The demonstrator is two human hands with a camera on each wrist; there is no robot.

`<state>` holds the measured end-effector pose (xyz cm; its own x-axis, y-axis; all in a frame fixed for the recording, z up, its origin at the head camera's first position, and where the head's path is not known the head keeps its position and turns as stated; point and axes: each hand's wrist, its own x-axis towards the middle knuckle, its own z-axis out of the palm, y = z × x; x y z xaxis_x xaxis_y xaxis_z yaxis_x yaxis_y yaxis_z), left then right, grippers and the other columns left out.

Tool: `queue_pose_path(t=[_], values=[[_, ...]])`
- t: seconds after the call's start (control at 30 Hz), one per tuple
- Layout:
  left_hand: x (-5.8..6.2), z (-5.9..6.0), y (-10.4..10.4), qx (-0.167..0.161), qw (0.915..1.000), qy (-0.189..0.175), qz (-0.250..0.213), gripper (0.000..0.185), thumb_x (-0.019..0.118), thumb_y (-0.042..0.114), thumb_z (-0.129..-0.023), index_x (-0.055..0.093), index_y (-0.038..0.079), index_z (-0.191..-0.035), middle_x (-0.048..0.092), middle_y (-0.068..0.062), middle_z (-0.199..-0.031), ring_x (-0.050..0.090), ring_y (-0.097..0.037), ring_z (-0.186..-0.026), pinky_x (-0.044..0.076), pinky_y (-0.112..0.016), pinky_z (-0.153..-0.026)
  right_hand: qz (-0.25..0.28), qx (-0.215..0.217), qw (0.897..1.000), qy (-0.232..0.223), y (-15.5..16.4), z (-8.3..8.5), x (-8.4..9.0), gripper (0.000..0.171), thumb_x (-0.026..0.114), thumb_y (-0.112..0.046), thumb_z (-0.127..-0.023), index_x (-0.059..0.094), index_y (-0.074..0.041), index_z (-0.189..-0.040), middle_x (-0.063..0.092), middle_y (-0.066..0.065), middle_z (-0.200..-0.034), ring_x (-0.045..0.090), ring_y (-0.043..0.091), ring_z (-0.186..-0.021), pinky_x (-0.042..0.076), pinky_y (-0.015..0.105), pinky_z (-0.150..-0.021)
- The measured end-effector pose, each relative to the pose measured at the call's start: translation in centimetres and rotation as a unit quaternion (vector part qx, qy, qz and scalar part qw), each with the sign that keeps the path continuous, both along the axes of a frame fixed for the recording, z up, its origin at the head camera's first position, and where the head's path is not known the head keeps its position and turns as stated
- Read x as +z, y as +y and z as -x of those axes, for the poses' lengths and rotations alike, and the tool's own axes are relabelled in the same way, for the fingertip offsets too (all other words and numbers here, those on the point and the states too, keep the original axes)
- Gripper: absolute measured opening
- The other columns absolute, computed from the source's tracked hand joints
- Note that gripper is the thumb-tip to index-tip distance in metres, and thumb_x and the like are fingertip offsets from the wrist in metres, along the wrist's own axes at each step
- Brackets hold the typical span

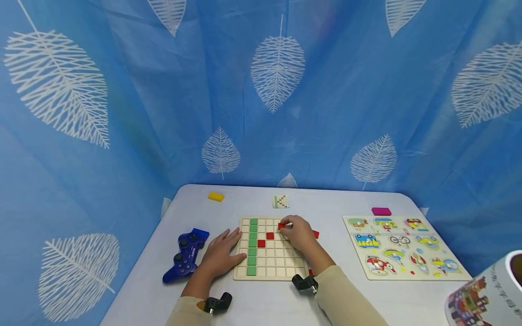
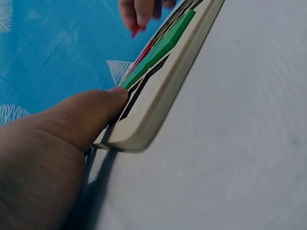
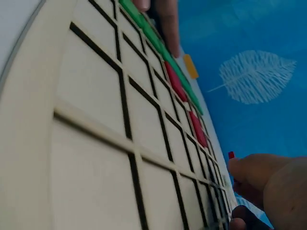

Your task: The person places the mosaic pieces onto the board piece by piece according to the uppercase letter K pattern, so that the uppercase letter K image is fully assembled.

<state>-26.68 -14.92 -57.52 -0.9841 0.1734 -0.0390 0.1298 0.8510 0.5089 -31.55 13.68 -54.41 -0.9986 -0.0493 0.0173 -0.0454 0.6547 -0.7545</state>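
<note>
A wooden grid board (image 1: pixel 271 272) lies on the white table. Green tiles (image 1: pixel 252 243) line its second column from the left, and two red tiles, a nearer red tile (image 1: pixel 261 243) and a farther red tile (image 1: pixel 270 236), sit diagonally in its cells. Over the upper part of the grid, my right hand (image 1: pixel 299 233) pinches another red tile (image 1: pixel 281 226) between thumb and fingertips. My left hand (image 1: pixel 222 254) rests at the board's left edge with fingers extended; in the left wrist view its thumb (image 2: pixel 103 103) touches the board. The right forearm partly hides more red pieces (image 1: pixel 316 234) to the right.
Behind the board lies a small pattern card (image 1: pixel 280 201). A blue game controller (image 1: pixel 186 254) is on the left, a yellow block (image 1: pixel 216 196) at the back. To the right are a picture puzzle board (image 1: pixel 403 249), a magenta block (image 1: pixel 381 211) and a printed white cylinder (image 1: pixel 485 294).
</note>
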Motion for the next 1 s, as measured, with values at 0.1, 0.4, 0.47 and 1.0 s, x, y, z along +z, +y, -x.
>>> queue_pose_path(t=[0.1,0.4,0.47,1.0], values=[[-0.1,0.1,0.0,0.003,1.0,-0.001,-0.003,0.084,0.074,0.06,-0.09,0.041,0.033,-0.162,0.032,0.013,-0.171,0.02,-0.029,-0.162,0.027,-0.071,-0.12,-0.023,0.009,1.0,0.0,-1.2,0.4,-0.4,0.012,0.079,-0.014,-0.093,0.077,-0.019,-0.104,0.07,0.005,-0.12,0.064,0.025,-0.11,0.057,0.045,-0.092],[0.2,0.3,0.0,0.004,1.0,-0.002,-0.009,0.084,0.074,0.059,-0.089,0.041,0.032,-0.162,0.032,0.013,-0.171,0.02,-0.03,-0.162,0.027,-0.072,-0.12,-0.051,-0.008,0.998,0.028,-1.8,0.9,-1.0,0.012,0.079,-0.013,-0.089,0.081,-0.018,-0.1,0.066,0.008,-0.113,0.061,0.028,-0.111,0.055,0.049,-0.093],[0.2,0.3,0.0,0.002,0.9999,-0.004,-0.009,0.084,0.075,0.058,-0.09,0.042,0.032,-0.162,0.032,0.013,-0.171,0.02,-0.03,-0.161,0.027,-0.072,-0.12,-0.051,-0.002,0.998,0.026,-1.6,0.9,-1.0,0.013,0.079,-0.015,-0.089,0.082,-0.019,-0.101,0.065,0.008,-0.112,0.06,0.026,-0.107,0.055,0.047,-0.09],[0.0,0.3,-0.3,0.0,1.0,-0.002,-0.008,0.084,0.074,0.061,-0.089,0.042,0.033,-0.162,0.033,0.012,-0.17,0.021,-0.031,-0.161,0.027,-0.073,-0.119,-0.057,-0.041,0.997,-0.035,11.2,0.1,-1.5,0.047,0.078,-0.025,-0.093,0.066,-0.01,-0.136,0.062,0.015,-0.136,0.055,0.036,-0.128,0.045,0.06,-0.111]])
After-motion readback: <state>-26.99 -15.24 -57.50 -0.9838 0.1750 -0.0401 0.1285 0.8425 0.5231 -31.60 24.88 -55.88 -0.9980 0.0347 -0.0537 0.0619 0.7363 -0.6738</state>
